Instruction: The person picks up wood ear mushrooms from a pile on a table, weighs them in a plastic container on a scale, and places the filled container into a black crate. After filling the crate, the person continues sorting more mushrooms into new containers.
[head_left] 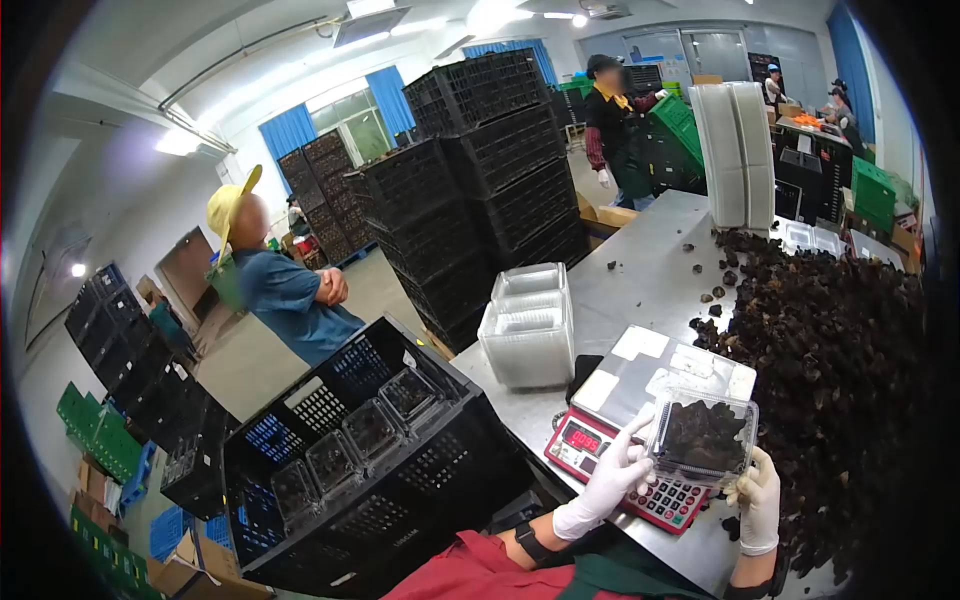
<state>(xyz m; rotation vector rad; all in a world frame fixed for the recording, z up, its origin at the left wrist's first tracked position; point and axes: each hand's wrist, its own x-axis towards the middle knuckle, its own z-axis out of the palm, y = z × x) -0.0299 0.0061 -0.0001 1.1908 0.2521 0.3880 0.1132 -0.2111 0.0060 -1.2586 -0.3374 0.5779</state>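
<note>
Black crate at left, small clear boxes in row inside. Stacked clear trays on metal table, between crate and scale with lit red digits. Left hand, gloved, near scale's keypad, fingers closed on left side of lidded box holding dark pieces. Box tilted over scale. Right hand, gloved, fingers pinching box's lower right corner. Large dark pile on table, farther right.
</note>
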